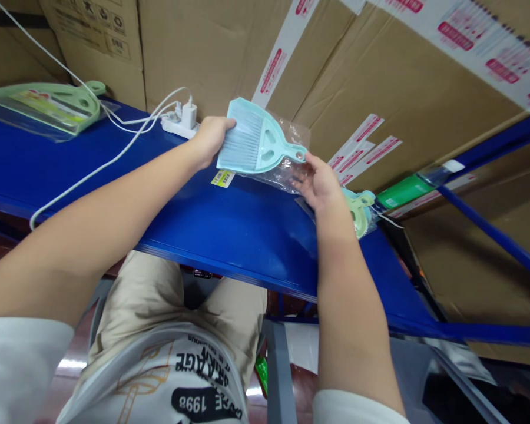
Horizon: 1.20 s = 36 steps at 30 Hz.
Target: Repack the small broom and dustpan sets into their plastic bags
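Note:
A light blue mini dustpan with its brush nested in it point(256, 141) is held above the blue shelf point(229, 229). My left hand point(212, 138) grips the wide end of the set. My right hand point(318, 182) is closed on a clear plastic bag point(287, 174) just under the set's handle. A small yellow label point(223, 178) lies on the shelf below the dustpan.
A green dustpan set in a clear bag point(48, 106) lies at the far left of the shelf. Another green one point(360, 209) sits behind my right wrist. A white power strip with charger and cables point(181, 121) rests near the cardboard boxes point(380, 76) behind the shelf.

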Each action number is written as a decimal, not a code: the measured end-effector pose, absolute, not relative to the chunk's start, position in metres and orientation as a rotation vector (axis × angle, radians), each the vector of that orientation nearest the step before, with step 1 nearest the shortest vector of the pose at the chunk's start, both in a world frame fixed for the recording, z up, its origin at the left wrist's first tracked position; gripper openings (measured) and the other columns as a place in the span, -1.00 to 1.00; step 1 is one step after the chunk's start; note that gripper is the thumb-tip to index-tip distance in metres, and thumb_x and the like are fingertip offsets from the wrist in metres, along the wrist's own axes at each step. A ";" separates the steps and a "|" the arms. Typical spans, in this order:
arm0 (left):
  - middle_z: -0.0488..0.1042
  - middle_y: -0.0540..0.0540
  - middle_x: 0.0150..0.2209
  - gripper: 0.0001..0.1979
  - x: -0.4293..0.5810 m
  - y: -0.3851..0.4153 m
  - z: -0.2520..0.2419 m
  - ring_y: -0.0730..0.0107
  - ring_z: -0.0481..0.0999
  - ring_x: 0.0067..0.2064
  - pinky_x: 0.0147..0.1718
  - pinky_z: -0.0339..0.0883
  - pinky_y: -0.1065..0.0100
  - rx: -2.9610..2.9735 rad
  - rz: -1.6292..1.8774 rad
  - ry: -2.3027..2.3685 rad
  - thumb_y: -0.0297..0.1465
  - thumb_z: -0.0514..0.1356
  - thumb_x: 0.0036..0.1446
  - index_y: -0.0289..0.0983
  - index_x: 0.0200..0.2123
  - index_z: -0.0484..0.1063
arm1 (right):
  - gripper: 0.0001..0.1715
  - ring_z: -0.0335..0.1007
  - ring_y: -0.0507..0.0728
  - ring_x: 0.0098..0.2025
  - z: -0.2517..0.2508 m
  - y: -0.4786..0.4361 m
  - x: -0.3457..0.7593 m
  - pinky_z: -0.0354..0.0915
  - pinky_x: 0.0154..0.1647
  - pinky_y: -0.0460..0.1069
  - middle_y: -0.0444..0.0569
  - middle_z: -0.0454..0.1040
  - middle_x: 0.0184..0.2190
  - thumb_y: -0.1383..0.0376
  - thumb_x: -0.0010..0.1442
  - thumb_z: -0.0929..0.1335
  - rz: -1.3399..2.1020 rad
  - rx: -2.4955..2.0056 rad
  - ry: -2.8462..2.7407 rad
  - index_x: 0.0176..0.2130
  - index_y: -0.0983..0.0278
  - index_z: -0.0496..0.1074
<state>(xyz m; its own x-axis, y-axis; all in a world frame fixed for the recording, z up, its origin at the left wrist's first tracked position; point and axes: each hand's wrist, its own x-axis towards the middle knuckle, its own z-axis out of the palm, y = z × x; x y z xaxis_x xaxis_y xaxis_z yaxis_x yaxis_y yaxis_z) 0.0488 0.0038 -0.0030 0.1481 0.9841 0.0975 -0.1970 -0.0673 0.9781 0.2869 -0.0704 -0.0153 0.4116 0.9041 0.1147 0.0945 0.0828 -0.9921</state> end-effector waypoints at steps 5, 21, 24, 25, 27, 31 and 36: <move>0.59 -0.11 -0.40 -0.86 0.046 0.006 -0.001 0.16 0.69 -0.01 0.01 0.58 0.24 1.159 1.223 1.001 -0.44 0.21 0.15 -0.19 -0.47 0.41 | -0.80 0.56 0.14 -0.25 -0.015 -0.068 0.296 0.56 -0.20 0.06 -0.12 0.55 -0.33 0.10 0.28 0.43 0.758 -1.367 -0.924 -0.30 0.16 0.48; 0.54 -0.10 -0.39 -0.87 0.047 -0.012 -0.001 0.29 0.67 -0.28 -0.14 0.60 0.23 1.267 0.908 0.907 -0.57 0.38 0.09 -0.30 -0.30 0.52 | -0.82 0.64 0.12 -0.26 -0.014 -0.065 0.303 0.56 -0.32 -0.02 -0.10 0.59 -0.37 0.13 0.43 0.31 0.710 -1.383 -0.641 -0.19 0.14 0.41; 0.54 -0.08 -0.41 -0.86 0.046 -0.015 0.001 0.28 0.67 -0.26 -0.09 0.60 0.18 1.339 0.857 0.882 -0.60 0.37 0.08 -0.31 -0.28 0.55 | -0.82 0.66 0.13 -0.21 -0.016 -0.064 0.307 0.58 -0.28 0.00 -0.09 0.60 -0.36 0.12 0.42 0.31 0.661 -1.386 -0.635 -0.18 0.15 0.42; 0.53 -0.07 -0.42 -0.85 0.045 -0.015 0.002 0.27 0.68 -0.24 -0.07 0.60 0.14 1.355 0.859 0.889 -0.59 0.36 0.09 -0.30 -0.27 0.56 | -0.81 0.66 0.14 -0.19 -0.016 -0.064 0.309 0.59 -0.26 0.01 -0.08 0.60 -0.35 0.12 0.41 0.31 0.650 -1.393 -0.652 -0.21 0.15 0.41; 0.54 -0.07 -0.42 -0.83 0.042 -0.014 0.004 0.20 0.69 -0.19 -0.01 0.60 0.06 1.380 0.873 0.920 -0.58 0.37 0.08 -0.28 -0.24 0.59 | -0.77 0.67 0.15 -0.15 -0.016 -0.065 0.312 0.59 -0.25 0.01 -0.06 0.60 -0.34 0.09 0.39 0.34 0.635 -1.416 -0.714 -0.27 0.15 0.39; 0.61 -0.19 -0.32 -0.79 0.036 -0.011 0.007 0.02 0.71 -0.04 0.10 0.57 -0.04 1.411 0.883 0.962 -0.50 0.41 0.05 -0.26 -0.20 0.64 | -0.68 0.67 0.18 -0.16 -0.013 -0.067 0.313 0.60 -0.25 0.03 -0.05 0.58 -0.39 0.05 0.35 0.38 0.607 -1.420 -0.775 -0.37 0.15 0.32; 0.64 -0.27 -0.20 -0.79 0.038 -0.013 0.005 -0.11 0.71 0.07 0.11 0.57 -0.02 1.403 0.895 1.010 -0.32 0.41 0.15 -0.26 -0.16 0.62 | -0.69 0.66 0.15 -0.27 -0.008 -0.068 0.302 0.59 -0.30 0.00 -0.07 0.54 -0.44 0.10 0.33 0.41 0.645 -1.402 -0.733 -0.37 0.16 0.30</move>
